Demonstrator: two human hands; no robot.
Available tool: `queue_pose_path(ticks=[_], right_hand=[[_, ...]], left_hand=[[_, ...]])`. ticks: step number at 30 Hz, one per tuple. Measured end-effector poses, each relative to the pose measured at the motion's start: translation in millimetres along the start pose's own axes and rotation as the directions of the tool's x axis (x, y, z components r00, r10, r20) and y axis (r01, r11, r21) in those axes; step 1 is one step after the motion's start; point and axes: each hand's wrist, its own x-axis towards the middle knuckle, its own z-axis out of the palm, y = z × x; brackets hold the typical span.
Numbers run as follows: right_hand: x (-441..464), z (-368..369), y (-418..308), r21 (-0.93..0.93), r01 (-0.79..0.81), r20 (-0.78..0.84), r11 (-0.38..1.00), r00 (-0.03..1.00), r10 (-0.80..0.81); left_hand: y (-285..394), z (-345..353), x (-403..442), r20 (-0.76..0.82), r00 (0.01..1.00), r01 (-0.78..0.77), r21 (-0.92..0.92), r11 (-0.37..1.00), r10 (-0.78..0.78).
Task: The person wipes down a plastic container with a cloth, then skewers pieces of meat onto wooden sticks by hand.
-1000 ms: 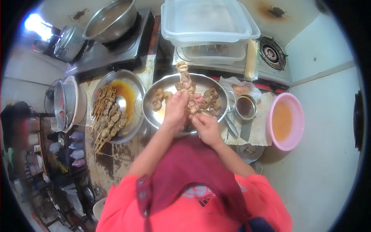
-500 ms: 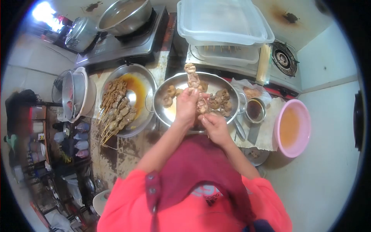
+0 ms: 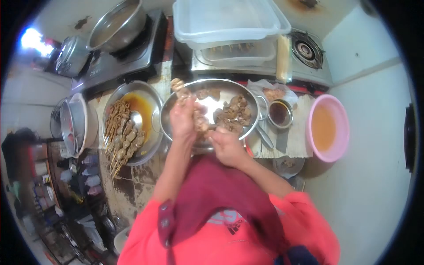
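Note:
A meat skewer point(image 3: 178, 86) slants over the wide two-handled metal pan point(image 3: 252, 91), its tip pointing up and left. My left hand point(image 3: 183, 120) is wrapped round its middle, with pieces of meat showing above and beside the fingers. Lower down, my right hand point(image 3: 228, 146) pinches the skewer's near end; the stick itself is mostly hidden. Loose pieces of cooked meat point(image 3: 234, 112) lie in the pan's right side, and a few more sit at its back.
To the left, a metal basin point(image 3: 152, 95) holds finished skewers point(image 3: 126, 137) in brown sauce. On the right stand a small bowl of dark sauce point(image 3: 279, 113), a knife point(image 3: 265, 138) and a pink basin point(image 3: 343, 115) of orange liquid. Clear plastic containers point(image 3: 229, 22) are stacked behind.
Both hands and the skewer have shifted left over the pan, and the skewer now leans further left. The camera's view has also swung a little. Both hands keep hold of the skewer.

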Motion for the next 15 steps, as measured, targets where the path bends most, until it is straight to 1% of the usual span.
queue_pose_path(ticks=[1, 2, 5, 6, 8, 9, 10, 11, 12, 13, 14, 15], right_hand=[[-0.5, 1.2, -1.8, -0.066, 0.027, 0.029, 0.997, 0.999, -0.025], [-0.7, 2.9, -3.3, -0.052, 0.012, 0.039, 0.999, 0.999, -0.010], [1.8, 7.0, 1.2, -0.062, 0.013, 0.009, 0.998, 1.000, -0.013], [1.9, 7.3, 5.0, -0.028, -0.027, -0.018, 0.999, 0.999, 0.027], [5.1, 3.9, 14.8, 0.033, -0.098, -0.072, 0.995, 0.992, 0.100], [7.9, 1.2, 16.5, 0.079, -0.114, -0.129, 0.990, 0.984, 0.124], [8.4, -1.6, 17.4, 0.128, -0.131, -0.184, 0.983, 0.971, 0.153], [8.2, -4.7, 19.2, 0.176, -0.144, -0.241, 0.974, 0.953, 0.185], [9.3, -7.9, 21.2, 0.228, -0.192, -0.245, 0.955, 0.937, 0.247], [10.0, -11.6, 21.4, 0.231, -0.203, -0.257, 0.951, 0.930, 0.261], [9.9, -14.5, 19.4, 0.237, -0.218, -0.266, 0.947, 0.923, 0.279], [9.2, -16.1, 17.5, 0.245, -0.235, -0.273, 0.941, 0.915, 0.299]], left_hand=[[0.6, 0.0, -2.8, -0.027, 0.999, 0.019, -0.081, 0.997, -0.021], [2.4, 1.4, -3.8, -0.094, 0.994, 0.049, -0.103, 0.994, -0.059], [-12.6, -10.9, 8.5, -0.052, 0.998, 0.012, -0.140, 0.990, -0.020], [-8.8, -8.9, 9.5, -0.020, 0.998, 0.050, -0.065, 0.997, -0.052], [-2.4, 0.2, 9.7, 0.175, 0.978, 0.147, -0.172, 0.974, -0.116], [1.2, 6.2, 8.0, 0.276, 0.952, 0.200, -0.221, 0.955, -0.136], [1.2, 4.9, 3.3, 0.354, 0.917, 0.261, -0.191, 0.946, -0.182], [-6.0, 4.4, 0.3, 0.349, 0.910, 0.284, -0.131, 0.950, -0.224], [-13.5, 7.2, -1.7, 0.343, 0.900, 0.307, -0.069, 0.949, -0.267], [-20.5, 10.7, -3.1, 0.335, 0.890, 0.331, -0.005, 0.944, -0.311], [-28.0, 14.4, -5.3, 0.358, 0.876, 0.348, -0.007, 0.938, -0.322], [-30.3, 21.3, -5.4, 0.359, 0.882, 0.325, 0.004, 0.946, -0.305]])
